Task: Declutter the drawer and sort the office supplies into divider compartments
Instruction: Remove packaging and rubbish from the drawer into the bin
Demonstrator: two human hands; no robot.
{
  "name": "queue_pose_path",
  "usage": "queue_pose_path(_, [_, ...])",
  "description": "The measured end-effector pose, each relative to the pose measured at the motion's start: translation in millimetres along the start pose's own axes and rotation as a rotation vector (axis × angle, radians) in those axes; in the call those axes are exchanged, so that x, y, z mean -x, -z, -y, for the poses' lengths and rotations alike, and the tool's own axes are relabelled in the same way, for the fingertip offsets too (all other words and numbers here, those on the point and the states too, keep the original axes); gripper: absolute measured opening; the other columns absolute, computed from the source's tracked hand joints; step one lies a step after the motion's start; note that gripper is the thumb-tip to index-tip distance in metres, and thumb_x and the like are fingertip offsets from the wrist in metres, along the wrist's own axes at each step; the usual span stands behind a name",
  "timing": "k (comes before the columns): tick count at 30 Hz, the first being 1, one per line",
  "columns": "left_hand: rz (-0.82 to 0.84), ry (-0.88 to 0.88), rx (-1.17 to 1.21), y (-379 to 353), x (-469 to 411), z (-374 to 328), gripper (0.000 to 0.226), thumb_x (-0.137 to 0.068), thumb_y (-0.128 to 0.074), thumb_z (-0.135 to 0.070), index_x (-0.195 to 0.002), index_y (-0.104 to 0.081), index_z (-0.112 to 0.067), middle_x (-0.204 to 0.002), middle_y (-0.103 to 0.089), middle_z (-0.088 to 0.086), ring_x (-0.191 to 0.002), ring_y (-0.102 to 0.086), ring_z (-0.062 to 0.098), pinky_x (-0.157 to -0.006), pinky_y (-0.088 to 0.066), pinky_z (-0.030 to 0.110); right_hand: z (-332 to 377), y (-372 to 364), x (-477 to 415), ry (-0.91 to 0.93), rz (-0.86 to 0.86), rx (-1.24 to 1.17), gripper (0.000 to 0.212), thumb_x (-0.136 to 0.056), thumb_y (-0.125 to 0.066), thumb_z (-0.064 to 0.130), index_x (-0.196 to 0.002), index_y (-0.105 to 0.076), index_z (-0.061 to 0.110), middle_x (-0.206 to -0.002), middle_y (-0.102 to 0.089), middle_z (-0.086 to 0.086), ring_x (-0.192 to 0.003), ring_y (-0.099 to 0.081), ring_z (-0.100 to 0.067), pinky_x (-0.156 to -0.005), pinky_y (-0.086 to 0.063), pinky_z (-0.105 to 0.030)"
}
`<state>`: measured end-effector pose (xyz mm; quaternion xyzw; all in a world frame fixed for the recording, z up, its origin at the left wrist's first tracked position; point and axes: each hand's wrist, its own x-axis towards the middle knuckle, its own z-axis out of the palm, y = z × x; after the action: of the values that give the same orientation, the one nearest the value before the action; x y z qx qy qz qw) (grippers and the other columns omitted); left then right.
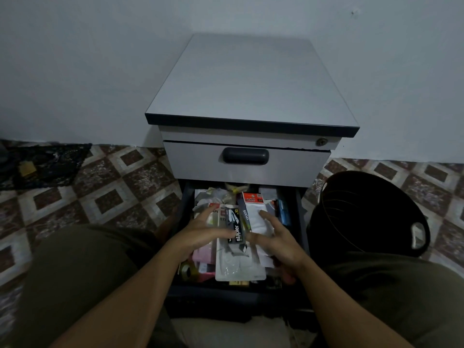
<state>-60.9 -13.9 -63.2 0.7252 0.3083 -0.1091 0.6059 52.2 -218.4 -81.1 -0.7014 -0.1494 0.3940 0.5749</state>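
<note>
The lower drawer [187, 204] of a grey cabinet is pulled out and crammed with supplies. On top lies a black stapler package [236, 228] on a clear blister card [239, 266]. My left hand [200, 232] rests fingers spread on the packets at the left, its thumb touching the stapler package. My right hand [277, 234] hovers fingers spread over a white spoon packet [254, 214] with a red header. A pink item [202, 254], a roll of tape [187, 271] and blue pens [283, 212] also lie inside. No divider compartments show.
The closed upper drawer [247, 163] with a dark handle overhangs the back of the open one. A black round basket [369, 214] stands on the tiled floor to the right. Dark cloth [42, 164] lies at the far left. My knees flank the drawer.
</note>
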Motion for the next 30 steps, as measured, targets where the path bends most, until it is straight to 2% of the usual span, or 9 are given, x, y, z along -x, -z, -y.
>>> queue_pose_path(3, [0.035, -0.005, 0.08, -2.3, 1.2, -1.2, 0.105, -0.06, -0.089, -0.048, -0.145, -0.028, -0.058, -0.165, -0.015, -0.007, -0.146, -0.027, 0.028, -0.115, -0.028, 0.054, 1.7, -0.5, 1.0, 0.018, 0.015, -0.036, 0.087, -0.074, -0.083, 0.033, -0.149, -0.037, 0.035, -0.139, -0.034, 0.014, -0.121, -0.04, -0.008, -0.072, -0.042, -0.013])
queue_pose_path(6, [0.076, -0.011, 0.146, -5.5, 3.6, -2.5, 0.107, -0.065, -0.089, -0.041, -0.148, -0.024, -0.058, -0.166, -0.006, -0.009, -0.149, -0.018, 0.029, -0.114, -0.023, 0.06, 0.0, 0.7, 1.5, 0.026, 0.043, -0.042, 0.091, -0.078, -0.081, 0.018, -0.152, -0.031, 0.03, -0.125, -0.048, 0.025, -0.099, -0.06, 0.011, -0.071, -0.048, -0.01])
queue_pose_path(7, [0.085, -0.011, 0.156, -6.5, 4.3, -2.3, 0.107, -0.066, -0.089, -0.041, -0.148, -0.023, -0.058, -0.166, -0.004, -0.009, -0.15, -0.016, 0.028, -0.115, -0.021, 0.059, 0.3, -0.4, 2.7, 0.029, 0.054, -0.048, 0.091, -0.079, -0.081, 0.018, -0.153, -0.029, 0.03, -0.122, -0.05, 0.025, -0.098, -0.061, 0.011, -0.074, -0.049, -0.011])
queue_pose_path(9, [0.089, -0.01, 0.167, -8.4, 5.2, -1.4, 0.106, -0.068, -0.087, -0.039, -0.149, -0.022, -0.057, -0.167, -0.001, -0.008, -0.151, -0.013, 0.028, -0.116, -0.02, 0.057, 2.4, -4.2, 4.1, 0.024, 0.066, -0.036, 0.096, -0.075, -0.083, 0.035, -0.153, -0.027, 0.039, -0.149, -0.039, 0.014, -0.126, -0.048, -0.005, -0.09, -0.046, -0.024])
queue_pose_path(11, [0.092, -0.009, 0.156, -9.3, 5.7, -1.6, 0.108, -0.067, -0.088, -0.04, -0.149, -0.021, -0.058, -0.167, 0.001, -0.007, -0.152, -0.01, 0.027, -0.116, -0.019, 0.056, 4.8, -7.4, 5.4, 0.013, 0.059, -0.016, 0.099, -0.07, -0.083, 0.046, -0.151, -0.025, 0.046, -0.162, -0.016, 0.01, -0.138, -0.032, -0.018, -0.094, -0.043, -0.033])
queue_pose_path(17, [0.114, -0.009, 0.172, -7.9, 8.4, -5.9, 0.095, -0.078, -0.08, -0.036, -0.149, -0.022, -0.058, -0.167, 0.001, -0.007, -0.152, -0.008, 0.027, -0.116, -0.015, 0.061, 7.0, -11.9, 7.8, 0.016, 0.056, -0.033, 0.1, -0.069, -0.086, 0.037, -0.15, -0.028, 0.047, -0.164, -0.014, 0.008, -0.144, -0.026, -0.024, -0.099, -0.042, -0.039])
queue_pose_path(21, [0.138, 0.005, 0.127, -8.8, 8.9, -3.8, 0.098, -0.075, -0.082, -0.034, -0.148, -0.022, -0.059, -0.167, 0.003, -0.006, -0.152, -0.008, 0.027, -0.117, -0.018, 0.053, 7.9, -15.6, 6.1, 0.008, 0.053, -0.019, 0.103, -0.062, -0.089, 0.04, -0.146, -0.031, 0.052, -0.163, -0.017, 0.01, -0.145, -0.026, -0.023, -0.108, -0.041, -0.047])
queue_pose_path(26, [0.139, 0.027, 0.091, -6.4, 8.6, 0.3, 0.113, -0.053, -0.086, -0.051, -0.146, -0.023, -0.061, -0.167, -0.005, -0.004, -0.15, -0.017, 0.027, -0.115, -0.026, 0.051, 6.8, -17.8, 7.7, 0.017, 0.059, -0.033, 0.096, -0.069, -0.087, 0.03, -0.146, -0.034, 0.048, -0.163, -0.018, 0.01, -0.144, -0.027, -0.021, -0.102, -0.041, -0.039])
queue_pose_path(30, [0.122, 0.004, 0.088, -8.6, 10.6, -1.2, 0.11, -0.054, -0.085, -0.05, -0.146, -0.025, -0.059, -0.166, -0.009, -0.003, -0.148, -0.02, 0.026, -0.115, -0.028, 0.05, 11.2, -18.3, 11.6, 0.037, 0.062, -0.044, 0.092, -0.069, -0.087, 0.03, -0.144, -0.037, 0.048, -0.162, -0.019, 0.01, -0.141, -0.029, -0.018, -0.103, -0.042, -0.04])
